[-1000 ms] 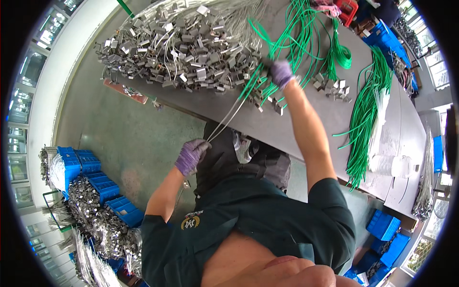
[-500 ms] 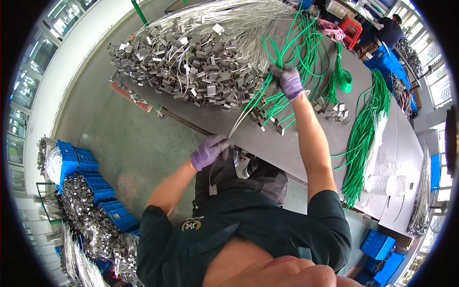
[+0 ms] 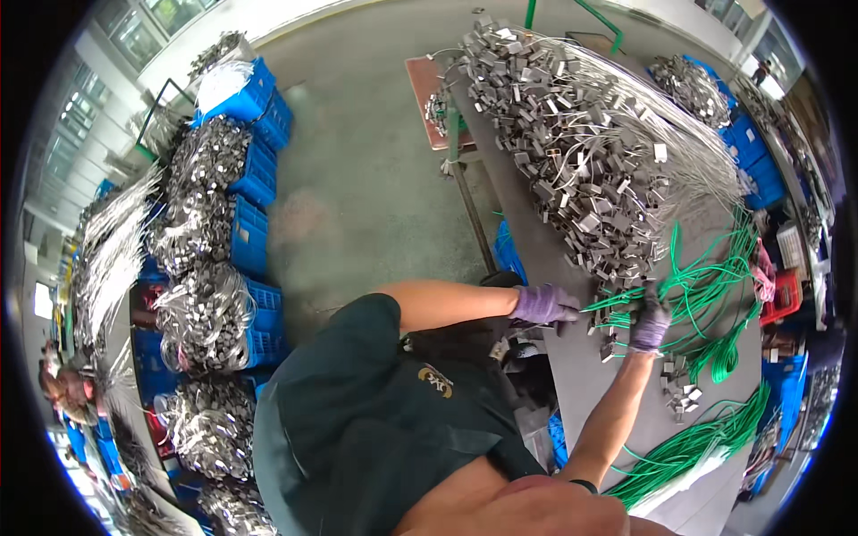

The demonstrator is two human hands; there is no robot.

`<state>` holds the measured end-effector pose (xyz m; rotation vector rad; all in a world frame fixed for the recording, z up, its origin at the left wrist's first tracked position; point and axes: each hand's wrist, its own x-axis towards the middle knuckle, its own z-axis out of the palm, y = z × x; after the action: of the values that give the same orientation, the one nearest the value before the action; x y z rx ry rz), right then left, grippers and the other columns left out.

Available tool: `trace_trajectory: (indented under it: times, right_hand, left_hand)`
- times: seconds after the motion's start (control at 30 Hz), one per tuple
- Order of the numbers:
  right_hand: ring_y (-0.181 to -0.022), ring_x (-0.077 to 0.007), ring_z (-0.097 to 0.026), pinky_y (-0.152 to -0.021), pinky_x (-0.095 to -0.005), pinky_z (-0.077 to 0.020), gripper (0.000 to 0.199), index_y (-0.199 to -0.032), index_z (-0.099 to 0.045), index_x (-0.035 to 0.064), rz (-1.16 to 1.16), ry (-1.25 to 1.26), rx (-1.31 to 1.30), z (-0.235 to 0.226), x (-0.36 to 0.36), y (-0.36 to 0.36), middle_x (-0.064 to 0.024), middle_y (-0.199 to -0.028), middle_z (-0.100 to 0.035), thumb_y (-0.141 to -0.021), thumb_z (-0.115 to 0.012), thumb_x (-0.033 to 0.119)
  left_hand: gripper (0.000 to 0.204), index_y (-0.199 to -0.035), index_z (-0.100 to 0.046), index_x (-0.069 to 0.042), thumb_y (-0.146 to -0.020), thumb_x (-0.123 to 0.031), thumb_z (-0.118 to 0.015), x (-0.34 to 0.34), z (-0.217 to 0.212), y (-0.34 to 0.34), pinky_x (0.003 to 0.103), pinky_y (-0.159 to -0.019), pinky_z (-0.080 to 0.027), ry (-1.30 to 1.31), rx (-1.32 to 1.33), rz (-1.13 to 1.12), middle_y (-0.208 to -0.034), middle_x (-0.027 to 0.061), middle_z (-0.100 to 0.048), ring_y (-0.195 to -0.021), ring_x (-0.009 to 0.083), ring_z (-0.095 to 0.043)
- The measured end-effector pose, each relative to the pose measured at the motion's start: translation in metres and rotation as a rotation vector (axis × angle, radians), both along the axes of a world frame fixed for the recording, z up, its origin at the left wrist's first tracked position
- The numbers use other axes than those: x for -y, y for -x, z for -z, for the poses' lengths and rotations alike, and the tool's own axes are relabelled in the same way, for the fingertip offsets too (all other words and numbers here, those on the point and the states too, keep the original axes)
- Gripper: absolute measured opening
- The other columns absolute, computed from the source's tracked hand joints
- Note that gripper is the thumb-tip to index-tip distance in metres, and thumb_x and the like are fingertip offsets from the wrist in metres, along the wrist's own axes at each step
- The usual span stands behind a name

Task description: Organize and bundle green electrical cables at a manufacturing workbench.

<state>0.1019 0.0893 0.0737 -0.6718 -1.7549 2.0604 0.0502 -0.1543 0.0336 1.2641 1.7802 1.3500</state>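
Note:
My right hand [image 3: 651, 323], in a purple glove with dark fingertips, closes around green cables [image 3: 684, 290] on the grey table [image 3: 581, 393]. Several strands stick out from it toward my left hand [image 3: 545, 305], which is gloved alike and sits at the table's near edge. The left fingers are drawn together beside the green cable tips; anything between them is too small to make out. Small metal-cased connectors [image 3: 609, 347] lie under and beside the right hand. A large heap of grey metal connectors [image 3: 581, 170] with silvery cables [image 3: 670, 107] covers the table beyond both hands.
A coiled green bundle [image 3: 722, 362], loose metal connectors [image 3: 681, 393] and a long green cable bundle [image 3: 679, 447] lie right of my right arm. Blue crates [image 3: 250, 228] full of connectors line the left. A red crate [image 3: 782, 295] stands at the far right.
The view has turned left, so the table now sits on the right. My hands are closer together, and the pale strands stretched between them no longer show.

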Motion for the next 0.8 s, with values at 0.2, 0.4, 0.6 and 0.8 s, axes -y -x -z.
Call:
trace_trajectory:
  times: [0.2, 0.4, 0.6, 0.8]
  right_hand:
    - [-0.038, -0.0100, -0.047, -0.031, -0.0213, -0.0291, 0.019, -0.080, -0.060, 0.0067, 0.008, 0.001, -0.024, 0.010, -0.024, 0.004, -0.0040, -0.059, -0.059, -0.087, -0.060, 0.024]
    - [-0.036, -0.0086, -0.044, -0.030, -0.0212, -0.0274, 0.020, -0.073, -0.055, 0.0101, 0.104, 0.016, 0.028, 0.023, 0.010, -0.004, -0.0007, -0.053, -0.053, -0.084, -0.064, 0.025]
    - [-0.035, -0.0083, -0.044, -0.031, -0.0208, -0.0268, 0.018, -0.076, -0.057, 0.0063, 0.108, -0.054, 0.019, 0.007, -0.011, -0.006, -0.0018, -0.050, -0.052, -0.085, -0.062, 0.022]
    - [-0.033, -0.0099, -0.042, -0.031, -0.0219, -0.0261, 0.022, -0.074, -0.057, 0.0062, 0.134, -0.059, 0.038, 0.001, 0.002, 0.002, -0.0041, -0.050, -0.055, -0.084, -0.063, 0.024]
  left_hand:
    - [0.017, -0.086, -0.061, -0.004, -0.087, -0.020, -0.053, -0.029, 0.047, -0.004, 0.033, -0.064, -0.046, -0.176, 0.238, -0.024, -0.076, 0.0087, -0.063, -0.067, 0.0195, -0.059]
    - [0.021, -0.080, -0.064, -0.006, -0.084, -0.024, -0.055, -0.034, 0.037, 0.006, 0.035, -0.062, -0.046, 0.251, 0.246, -0.159, -0.069, 0.0095, -0.062, -0.063, 0.0209, -0.058]
    - [0.023, -0.094, -0.066, -0.006, -0.086, -0.026, -0.061, -0.020, 0.002, 0.014, 0.031, -0.063, -0.049, 0.079, 0.581, -0.081, -0.074, 0.0029, -0.064, -0.069, 0.0128, -0.059]
    - [0.019, -0.086, -0.061, -0.004, -0.083, -0.023, -0.059, -0.033, 0.021, 0.010, 0.037, -0.063, -0.047, -0.101, 0.018, -0.492, -0.075, 0.0116, -0.062, -0.072, 0.0248, -0.061]
